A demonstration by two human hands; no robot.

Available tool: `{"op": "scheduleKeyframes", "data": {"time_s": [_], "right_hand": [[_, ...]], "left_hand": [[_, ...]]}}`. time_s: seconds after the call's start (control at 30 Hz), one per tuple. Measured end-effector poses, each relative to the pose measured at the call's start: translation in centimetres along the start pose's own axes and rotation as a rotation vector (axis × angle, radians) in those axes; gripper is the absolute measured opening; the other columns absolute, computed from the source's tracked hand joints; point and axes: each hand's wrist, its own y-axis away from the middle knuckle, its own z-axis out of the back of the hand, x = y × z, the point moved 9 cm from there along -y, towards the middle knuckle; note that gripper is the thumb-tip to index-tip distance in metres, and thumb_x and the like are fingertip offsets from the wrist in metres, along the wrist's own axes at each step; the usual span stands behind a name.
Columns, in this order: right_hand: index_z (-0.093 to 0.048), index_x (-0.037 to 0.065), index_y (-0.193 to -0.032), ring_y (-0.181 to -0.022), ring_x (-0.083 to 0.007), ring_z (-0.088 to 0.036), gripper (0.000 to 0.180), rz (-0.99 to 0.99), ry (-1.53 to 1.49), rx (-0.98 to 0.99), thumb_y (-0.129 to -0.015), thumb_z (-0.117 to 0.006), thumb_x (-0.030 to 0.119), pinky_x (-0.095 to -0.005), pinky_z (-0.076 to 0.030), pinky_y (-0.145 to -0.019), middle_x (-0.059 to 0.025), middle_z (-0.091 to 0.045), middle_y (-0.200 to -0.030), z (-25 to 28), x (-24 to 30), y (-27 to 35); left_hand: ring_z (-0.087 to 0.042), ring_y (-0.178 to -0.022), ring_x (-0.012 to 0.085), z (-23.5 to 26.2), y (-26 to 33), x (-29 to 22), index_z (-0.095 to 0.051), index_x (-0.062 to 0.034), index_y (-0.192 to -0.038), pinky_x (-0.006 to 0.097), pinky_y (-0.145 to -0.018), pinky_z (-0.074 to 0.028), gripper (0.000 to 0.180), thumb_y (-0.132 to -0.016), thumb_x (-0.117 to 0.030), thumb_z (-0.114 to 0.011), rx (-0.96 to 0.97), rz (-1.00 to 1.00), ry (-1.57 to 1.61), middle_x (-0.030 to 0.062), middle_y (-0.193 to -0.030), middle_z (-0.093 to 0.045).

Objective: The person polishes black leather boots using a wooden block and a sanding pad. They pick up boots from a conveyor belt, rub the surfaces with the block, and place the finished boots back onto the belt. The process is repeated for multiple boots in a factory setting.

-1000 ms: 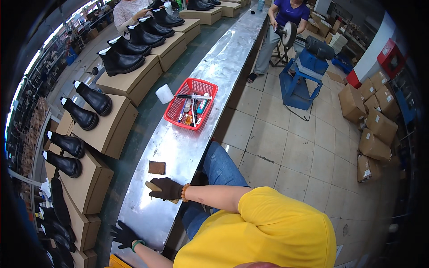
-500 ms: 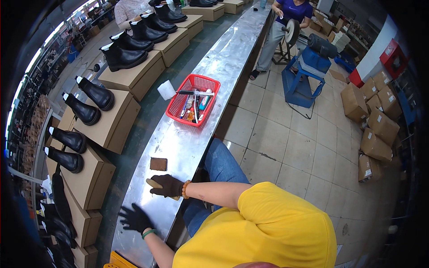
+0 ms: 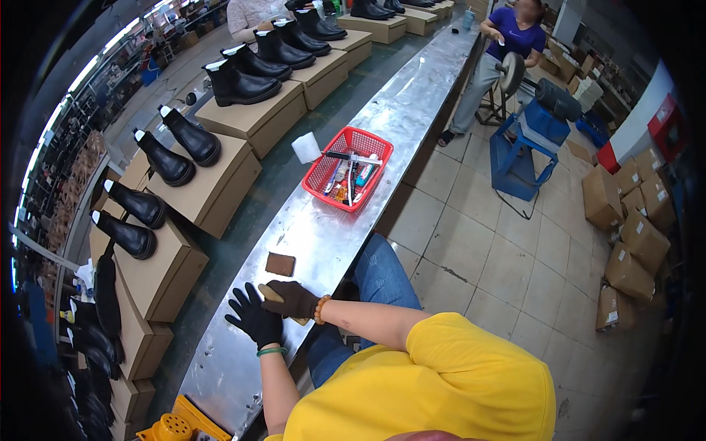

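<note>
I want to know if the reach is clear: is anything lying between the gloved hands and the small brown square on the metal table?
Nothing visible. Bare table lies between the right hand, the left hand and the brown square. The red basket sits well beyond it.

Single head-worn fisheye view, looking steeply down and forward from above a yellow-shirted shoulder. Close to the near end of a long metal bench, which runs diagonally away toward the upper right. Near enough to show both gloved hands, left hand and right hand, low in the frame. Wide enough to take in boots on cardboard boxes at left and tiled floor at right. Straight edges bent toward the dark circular rim. No second view to overlap.
</note>
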Motion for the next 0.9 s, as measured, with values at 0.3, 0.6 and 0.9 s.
{"op": "scheduleKeyframes", "data": {"time_s": [0.3, 0.6, 0.9], "right_hand": [[-0.055, 0.006, -0.109, -0.088, -0.0366, -0.06, 0.049, 0.031, 0.067, -0.018, -0.079, -0.062, 0.044, -0.0408, -0.047, -0.079, -0.0188, -0.062, -0.097, -0.3, -0.1, -0.1], [-0.054, 0.005, -0.109, -0.079, -0.0323, -0.063, 0.049, -0.102, -0.071, 0.047, -0.079, -0.063, 0.044, -0.0386, -0.049, -0.073, -0.0173, -0.064, -0.09, -0.9, -0.5, 0.2], [-0.054, 0.006, -0.111, -0.061, -0.0206, -0.064, 0.046, -0.071, -0.086, 0.035, -0.08, -0.065, 0.038, -0.0315, -0.053, -0.056, -0.0132, -0.064, -0.084, -1.4, -0.6, 0.0]], "left_hand": [[-0.026, -0.134, 0.0366, -0.6, 0.2, 0.7, -0.038, -0.0166, -0.138, 0.062, -0.105, -0.009, 0.066, -0.08, -0.046, -0.053, -0.069, -0.007, 0.039, 0.0147, -0.145, -0.031], [-0.025, -0.135, 0.0359, -0.5, 0.3, 1.0, -0.038, -0.0163, -0.138, 0.061, -0.105, -0.008, 0.067, -0.08, -0.047, -0.053, -0.049, 0.0, 0.048, 0.0148, -0.146, -0.03], [-0.024, -0.136, 0.0345, -0.1, 0.2, 1.6, -0.035, -0.0179, -0.14, 0.06, -0.106, -0.008, 0.068, -0.082, -0.049, -0.051, 0.002, 0.028, 0.033, 0.0134, -0.147, -0.028]]}}
